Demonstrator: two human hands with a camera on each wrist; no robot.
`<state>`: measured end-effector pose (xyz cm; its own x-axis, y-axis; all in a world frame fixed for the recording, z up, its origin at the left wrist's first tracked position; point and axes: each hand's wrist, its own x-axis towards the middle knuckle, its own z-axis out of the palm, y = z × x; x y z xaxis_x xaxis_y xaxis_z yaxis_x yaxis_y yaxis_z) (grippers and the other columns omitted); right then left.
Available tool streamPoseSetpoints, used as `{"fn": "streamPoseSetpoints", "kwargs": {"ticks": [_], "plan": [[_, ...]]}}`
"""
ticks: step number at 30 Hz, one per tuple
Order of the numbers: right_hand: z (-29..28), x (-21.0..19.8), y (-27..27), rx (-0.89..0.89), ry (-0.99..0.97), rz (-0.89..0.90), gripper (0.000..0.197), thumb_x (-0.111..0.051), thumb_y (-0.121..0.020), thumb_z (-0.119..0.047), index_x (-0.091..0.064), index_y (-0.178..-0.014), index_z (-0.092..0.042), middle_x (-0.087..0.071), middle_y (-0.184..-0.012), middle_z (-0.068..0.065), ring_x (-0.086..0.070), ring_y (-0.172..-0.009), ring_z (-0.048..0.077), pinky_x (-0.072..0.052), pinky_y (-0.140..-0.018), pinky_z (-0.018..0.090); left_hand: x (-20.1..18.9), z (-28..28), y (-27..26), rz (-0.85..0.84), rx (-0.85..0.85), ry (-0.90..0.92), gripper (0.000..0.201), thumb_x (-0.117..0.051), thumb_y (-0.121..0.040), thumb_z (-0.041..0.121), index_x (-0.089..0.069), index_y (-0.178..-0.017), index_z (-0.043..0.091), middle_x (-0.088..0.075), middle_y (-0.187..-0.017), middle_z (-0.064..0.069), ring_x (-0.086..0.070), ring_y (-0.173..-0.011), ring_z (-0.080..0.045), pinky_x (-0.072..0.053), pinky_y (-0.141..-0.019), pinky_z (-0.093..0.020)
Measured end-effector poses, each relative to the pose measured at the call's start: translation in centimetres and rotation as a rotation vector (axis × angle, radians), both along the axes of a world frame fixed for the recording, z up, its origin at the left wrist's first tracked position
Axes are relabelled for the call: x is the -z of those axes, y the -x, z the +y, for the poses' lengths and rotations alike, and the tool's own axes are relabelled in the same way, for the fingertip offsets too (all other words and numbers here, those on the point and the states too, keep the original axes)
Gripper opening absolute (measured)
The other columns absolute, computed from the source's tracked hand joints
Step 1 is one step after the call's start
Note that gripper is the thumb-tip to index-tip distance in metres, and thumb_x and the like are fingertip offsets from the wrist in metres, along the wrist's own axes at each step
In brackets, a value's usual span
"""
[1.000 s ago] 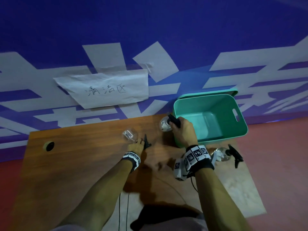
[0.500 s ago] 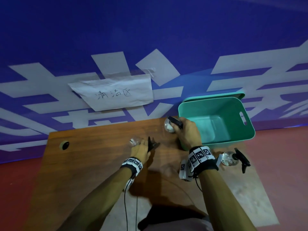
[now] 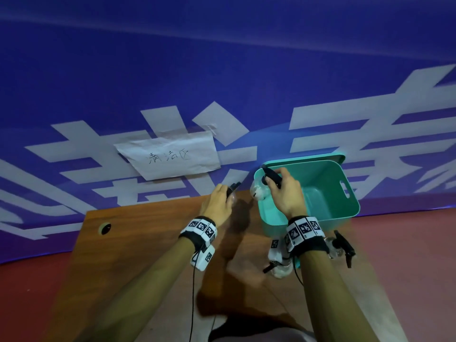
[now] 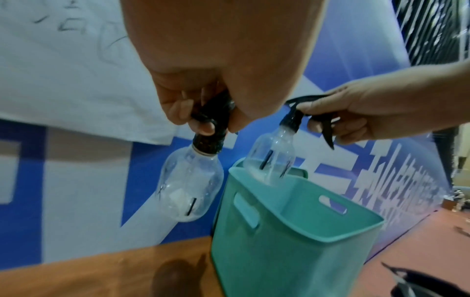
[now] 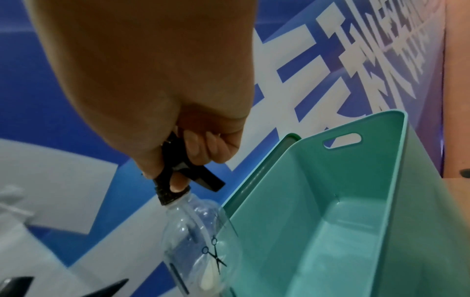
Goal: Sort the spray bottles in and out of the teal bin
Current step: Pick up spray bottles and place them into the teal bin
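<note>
Both forearms are bare, with no sleeves. Each wrist wears a black band (image 3: 199, 230) ringed with white square tiles printed with black-and-white coded markers. A small white marker block (image 3: 202, 260) hangs under the left band, and a thin black cable (image 3: 192, 299) trails down from it. The right band (image 3: 305, 232) carries a similar white block.

Brown wooden table (image 3: 138, 255), round cable hole (image 3: 104, 228) near far left corner. Blue wall banner (image 3: 222, 70) behind, large white characters across it. White paper sheet (image 3: 170, 154) taped to banner (handwritten characters in dark ink), creased, hanging above table's far edge. Red floor (image 3: 407, 243) to the right of table. Dark mesh or grating (image 4: 437, 30) at upper right of left wrist view.
</note>
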<state>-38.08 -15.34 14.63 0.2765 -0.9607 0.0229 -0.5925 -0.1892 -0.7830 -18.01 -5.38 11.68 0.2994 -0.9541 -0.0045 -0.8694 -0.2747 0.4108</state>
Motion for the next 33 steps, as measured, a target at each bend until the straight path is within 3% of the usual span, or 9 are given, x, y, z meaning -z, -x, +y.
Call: {"fn": "streamPoseSetpoints", "kwargs": {"ticks": [4,8,12,15,20,23,28,33], "plan": [[-2.0,-1.0,3.3,0.043,0.031,-0.02,0.025,-0.059,-0.096,-0.038,-0.056,-0.116,-0.023,-0.071,-0.093,0.009,-0.066,-0.082,0.031,-0.056,-0.07,0.043,-2.8,-2.0,3.0,-0.016,0.059,0.093,0.013,-0.05,-0.1,0.029,-0.052,-0.107,0.018,-0.046,-0.096,0.005,-0.058,-0.083,-0.023,-0.047,-0.07,-0.036],[-3.8,-0.8,6.5,0.089,0.007,-0.034,0.026,-0.053,-0.101,-0.025,-0.055,-0.124,-0.012,-0.069,-0.102,0.017,-0.065,-0.085,0.036,-0.054,-0.072,0.041,-4.4,-3.9,6.6,-0.009,0.137,0.14,0.022,-0.049,-0.101,0.03,-0.054,-0.119,0.018,-0.059,-0.108,-0.001,-0.059,-0.093,-0.024,-0.047,-0.075,-0.035],[-5.4,-0.3,9.3,0.101,-0.005,-0.003,0.028,-0.054,-0.101,-0.02,-0.057,-0.127,-0.012,-0.069,-0.105,0.017,-0.067,-0.089,0.036,-0.056,-0.075,0.041,-4.6,-5.9,9.8,0.004,0.212,0.134,0.017,-0.053,-0.101,0.028,-0.056,-0.113,0.017,-0.062,-0.104,-0.001,-0.061,-0.088,-0.025,-0.051,-0.074,-0.038],[-6.8,0.7,11.2,0.05,-0.02,0.038,0.024,-0.057,-0.099,-0.019,-0.062,-0.122,-0.014,-0.071,-0.101,0.016,-0.067,-0.085,0.033,-0.056,-0.073,0.04,-3.7,-7.6,11.5,0.02,0.272,0.061,0.012,-0.052,-0.101,0.031,-0.052,-0.104,0.019,-0.055,-0.095,0.002,-0.058,-0.08,-0.021,-0.052,-0.071,-0.04],[-9.0,2.3,13.0,-0.061,-0.128,0.103,0.023,-0.06,-0.097,-0.017,-0.069,-0.117,-0.022,-0.072,-0.1,0.005,-0.065,-0.092,0.026,-0.052,-0.078,0.034,-1.4,-9.9,13.5,0.027,0.287,-0.058,0.013,-0.054,-0.101,0.028,-0.057,-0.104,0.017,-0.056,-0.096,0.001,-0.058,-0.083,-0.02,-0.051,-0.074,-0.036],[-10.4,3.9,13.3,-0.142,-0.223,0.156,0.021,-0.06,-0.095,-0.015,-0.072,-0.109,-0.024,-0.074,-0.097,0.003,-0.068,-0.091,0.024,-0.056,-0.084,0.039,-0.1,-11.3,13.9,-0.007,0.256,-0.169,0.013,-0.057,-0.098,0.028,-0.061,-0.095,0.017,-0.059,-0.093,-0.002,-0.061,-0.083,-0.024,-0.05,-0.071,-0.034],[-13.0,5.7,13.2,-0.245,-0.363,0.368,0.017,-0.061,-0.094,-0.014,-0.076,-0.1,-0.02,-0.071,-0.091,0.008,-0.066,-0.077,0.024,-0.052,-0.069,0.031,1.7,-13.0,13.9,-0.063,0.22,-0.398,0.012,-0.064,-0.092,0.03,-0.067,-0.091,0.018,-0.063,-0.08,-0.002,-0.062,-0.071,-0.024,-0.043,-0.06,-0.028],[-15.1,7.5,13.4,-0.278,-0.424,0.44,0.016,-0.066,-0.093,-0.019,-0.078,-0.102,-0.019,-0.074,-0.095,0.012,-0.069,-0.084,0.027,-0.056,-0.074,0.035,3.2,-14.6,14.3,-0.126,0.255,-0.532,0.011,-0.064,-0.088,0.02,-0.071,-0.097,0.02,-0.065,-0.082,-0.004,-0.065,-0.075,-0.03,-0.044,-0.06,-0.029]]}}
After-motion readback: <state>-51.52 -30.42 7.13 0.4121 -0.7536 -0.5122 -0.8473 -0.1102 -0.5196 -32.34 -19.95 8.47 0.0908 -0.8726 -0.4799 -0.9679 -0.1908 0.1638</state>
